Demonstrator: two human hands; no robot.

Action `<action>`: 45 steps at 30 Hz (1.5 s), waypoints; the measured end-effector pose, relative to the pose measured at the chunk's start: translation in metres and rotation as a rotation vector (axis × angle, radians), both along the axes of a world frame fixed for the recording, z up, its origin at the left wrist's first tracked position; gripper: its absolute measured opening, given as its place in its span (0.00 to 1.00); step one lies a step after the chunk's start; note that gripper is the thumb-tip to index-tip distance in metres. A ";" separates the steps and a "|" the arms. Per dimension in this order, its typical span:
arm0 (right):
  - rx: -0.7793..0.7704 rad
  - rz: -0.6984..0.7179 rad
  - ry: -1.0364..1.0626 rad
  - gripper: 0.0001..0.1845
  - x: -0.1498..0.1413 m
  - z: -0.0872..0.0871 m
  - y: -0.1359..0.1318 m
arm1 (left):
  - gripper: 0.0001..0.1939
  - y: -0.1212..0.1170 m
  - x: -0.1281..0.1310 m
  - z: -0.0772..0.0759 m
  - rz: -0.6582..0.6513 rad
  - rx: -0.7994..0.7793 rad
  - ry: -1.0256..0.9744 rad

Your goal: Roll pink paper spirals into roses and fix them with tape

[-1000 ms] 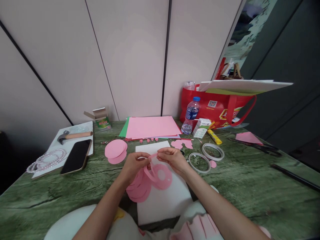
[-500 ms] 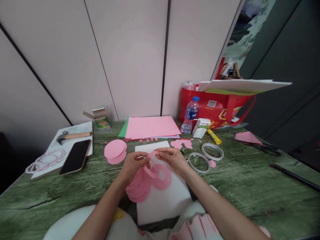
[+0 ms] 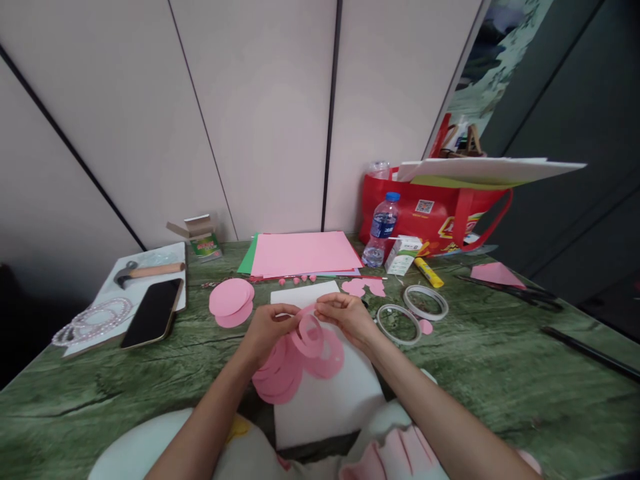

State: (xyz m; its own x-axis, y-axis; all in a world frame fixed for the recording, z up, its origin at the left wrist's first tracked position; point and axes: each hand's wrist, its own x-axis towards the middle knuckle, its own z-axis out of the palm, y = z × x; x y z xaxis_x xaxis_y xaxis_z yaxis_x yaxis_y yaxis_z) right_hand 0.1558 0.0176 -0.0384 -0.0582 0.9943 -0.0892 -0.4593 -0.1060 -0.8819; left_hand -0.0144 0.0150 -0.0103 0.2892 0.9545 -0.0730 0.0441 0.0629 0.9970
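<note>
Between my two hands hangs a curled pink paper spiral [image 3: 311, 339]. My left hand [image 3: 270, 331] pinches it on one side, and my right hand [image 3: 347, 317] pinches its upper end between thumb and fingers. Below the hands, several pink paper pieces [image 3: 277, 387] lie overlapped, partly on a white board [image 3: 325, 413]. A pink cut piece with a pale middle [image 3: 330, 360] rests on the board behind the spiral. To the left of my left hand sits a small stack of pink paper circles [image 3: 231, 298].
Two tape rolls [image 3: 399, 325] lie right of my right hand. Behind are pink paper sheets [image 3: 305, 253], a water bottle [image 3: 381, 230], a glue stick [image 3: 429, 273] and a red bag [image 3: 410, 200]. At left lie a phone [image 3: 153, 313] and hammer [image 3: 155, 270]; scissors [image 3: 535, 297] at right.
The paper between my hands has turned, and its coil now shows as a rounder spiral facing me. Both hands stay in nearly the same place, still pinching it.
</note>
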 end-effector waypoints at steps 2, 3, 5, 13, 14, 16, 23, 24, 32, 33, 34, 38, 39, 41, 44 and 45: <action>0.005 -0.008 -0.007 0.15 0.000 0.000 0.000 | 0.11 0.000 0.000 0.000 0.005 -0.007 -0.005; 0.009 -0.014 -0.006 0.14 0.000 0.000 0.000 | 0.11 0.000 0.000 0.001 0.008 -0.013 -0.007; 0.011 -0.023 0.003 0.14 0.000 0.000 0.000 | 0.12 -0.001 0.000 0.001 0.013 -0.020 -0.011; 0.043 0.035 0.056 0.13 0.000 -0.002 0.002 | 0.11 -0.001 0.000 0.003 0.044 -0.016 0.001; 0.042 0.037 0.057 0.13 0.000 -0.002 0.002 | 0.11 -0.001 0.000 0.003 0.049 -0.019 -0.001; 0.033 0.037 0.057 0.14 0.001 -0.002 0.001 | 0.12 -0.001 0.000 0.004 0.045 -0.022 0.000; 0.021 0.047 0.049 0.14 0.001 -0.003 0.001 | 0.10 0.000 -0.002 0.000 0.004 0.026 0.001; 0.023 0.049 0.050 0.14 0.001 -0.002 0.001 | 0.09 0.000 -0.002 0.000 0.004 0.036 -0.002; 0.028 0.016 0.030 0.12 -0.003 0.001 -0.002 | 0.11 0.000 0.000 -0.001 0.001 -0.065 -0.048; 0.030 0.007 0.027 0.12 -0.003 0.001 -0.002 | 0.11 0.000 0.000 0.000 -0.005 -0.058 -0.045; 0.032 -0.002 0.025 0.12 -0.003 0.001 -0.002 | 0.11 -0.001 0.000 0.000 -0.002 -0.050 -0.037; 0.045 -0.032 0.036 0.11 -0.003 0.001 -0.001 | 0.13 0.000 -0.001 0.000 0.021 -0.033 -0.042; 0.050 -0.030 0.044 0.11 -0.003 0.001 -0.001 | 0.13 0.000 -0.001 0.000 0.016 -0.035 -0.051; 0.057 -0.012 0.059 0.12 -0.003 0.001 0.000 | 0.14 0.000 -0.001 -0.001 0.016 -0.038 -0.061; 0.065 0.023 0.058 0.13 -0.002 0.001 0.000 | 0.14 0.000 -0.001 0.000 0.025 -0.029 -0.058; 0.066 0.027 0.053 0.13 -0.002 0.001 0.000 | 0.14 0.000 -0.001 0.000 0.022 -0.026 -0.058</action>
